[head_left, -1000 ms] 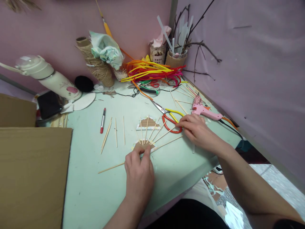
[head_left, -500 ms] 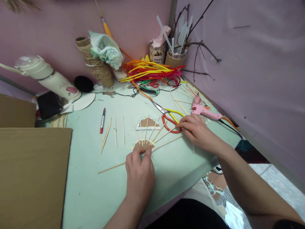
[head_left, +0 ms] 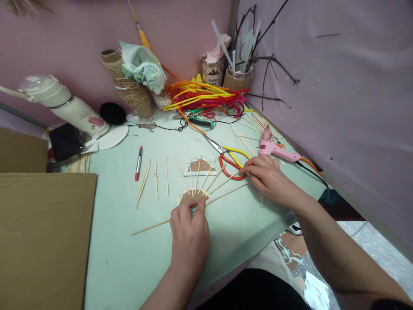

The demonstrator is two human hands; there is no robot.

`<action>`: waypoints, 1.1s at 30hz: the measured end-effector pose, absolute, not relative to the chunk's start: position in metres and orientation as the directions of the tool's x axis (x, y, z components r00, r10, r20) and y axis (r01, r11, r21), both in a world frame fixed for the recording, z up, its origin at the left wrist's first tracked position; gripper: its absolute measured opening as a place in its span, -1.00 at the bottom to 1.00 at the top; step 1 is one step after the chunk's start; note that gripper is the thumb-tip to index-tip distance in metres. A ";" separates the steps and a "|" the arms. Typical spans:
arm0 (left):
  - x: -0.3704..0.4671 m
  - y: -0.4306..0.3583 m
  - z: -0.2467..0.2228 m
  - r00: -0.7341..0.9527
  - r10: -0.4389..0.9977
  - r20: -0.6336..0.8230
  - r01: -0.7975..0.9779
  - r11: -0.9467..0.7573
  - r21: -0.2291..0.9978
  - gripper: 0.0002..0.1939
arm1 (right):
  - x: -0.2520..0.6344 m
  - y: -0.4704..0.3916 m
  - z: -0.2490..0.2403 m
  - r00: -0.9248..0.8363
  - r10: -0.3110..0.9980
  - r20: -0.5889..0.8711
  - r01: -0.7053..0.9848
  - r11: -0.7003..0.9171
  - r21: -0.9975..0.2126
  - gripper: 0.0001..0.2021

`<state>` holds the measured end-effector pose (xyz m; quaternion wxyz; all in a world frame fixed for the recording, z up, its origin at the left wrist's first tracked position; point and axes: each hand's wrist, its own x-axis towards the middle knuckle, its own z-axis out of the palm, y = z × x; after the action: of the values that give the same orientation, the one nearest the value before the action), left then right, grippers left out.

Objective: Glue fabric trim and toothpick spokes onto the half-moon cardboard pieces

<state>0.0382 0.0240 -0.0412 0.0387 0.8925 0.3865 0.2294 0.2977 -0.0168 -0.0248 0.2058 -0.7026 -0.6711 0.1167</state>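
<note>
Several thin sticks (head_left: 213,178) fan out from a small half-round cardboard piece (head_left: 195,197). My left hand (head_left: 190,228) presses its fingertips on the lower edge of this piece, at a longer stick (head_left: 151,227) that runs beneath the hand. My right hand (head_left: 264,176) pinches the outer end of one fanned stick beside the red handle of the scissors (head_left: 230,161). Beyond the fan lies a second half-round cardboard piece (head_left: 203,167), under the stick tips. Loose sticks (head_left: 156,180) and a red-capped pen (head_left: 138,163) lie to the left.
A pink glue gun (head_left: 274,148) lies beyond my right hand. Colourful pipe cleaners (head_left: 203,97), pliers (head_left: 201,122), a twine cone (head_left: 132,86) and a jar of straws and twigs (head_left: 238,78) stand or lie at the back. At left are a bottle (head_left: 74,107) and a cardboard box (head_left: 45,237).
</note>
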 end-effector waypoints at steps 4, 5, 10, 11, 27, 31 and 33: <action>0.038 0.024 -0.041 0.595 0.708 0.380 0.675 -0.697 0.242 -0.60 | 0.298 -0.018 -0.026 0.078 0.991 0.110 0.894 -0.021 -0.448 -0.69; 0.039 0.024 -0.041 0.593 0.710 0.380 0.677 -0.695 0.242 -0.60 | 0.298 -0.018 -0.026 0.085 0.990 0.113 0.893 -0.025 -0.450 -0.69; 0.039 0.024 -0.042 0.595 0.704 0.388 0.669 -0.701 0.246 -0.62 | 0.297 -0.014 -0.027 0.089 0.990 0.112 0.899 -0.031 -0.436 -0.68; 0.038 0.024 -0.042 0.595 0.703 0.390 0.666 -0.703 0.250 -0.62 | 0.297 -0.013 -0.028 0.085 0.990 0.112 0.901 -0.028 -0.433 -0.68; 0.039 0.024 -0.041 0.601 0.697 0.391 0.654 -0.710 0.261 -0.63 | 0.297 -0.018 -0.028 0.089 0.991 0.103 0.882 -0.030 -0.471 -0.72; 0.040 0.025 -0.040 0.601 0.696 0.393 0.656 -0.710 0.255 -0.64 | 0.298 -0.019 -0.030 0.090 0.990 0.108 0.882 -0.029 -0.469 -0.72; 0.039 0.025 -0.040 0.602 0.695 0.392 0.655 -0.711 0.255 -0.64 | 0.298 -0.018 -0.030 0.091 0.990 0.107 0.883 -0.031 -0.468 -0.72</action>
<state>0.0395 0.0245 -0.0401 0.0423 0.8940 0.3777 0.2372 0.2977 -0.0185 -0.0299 0.2140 -0.7070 -0.6623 0.1249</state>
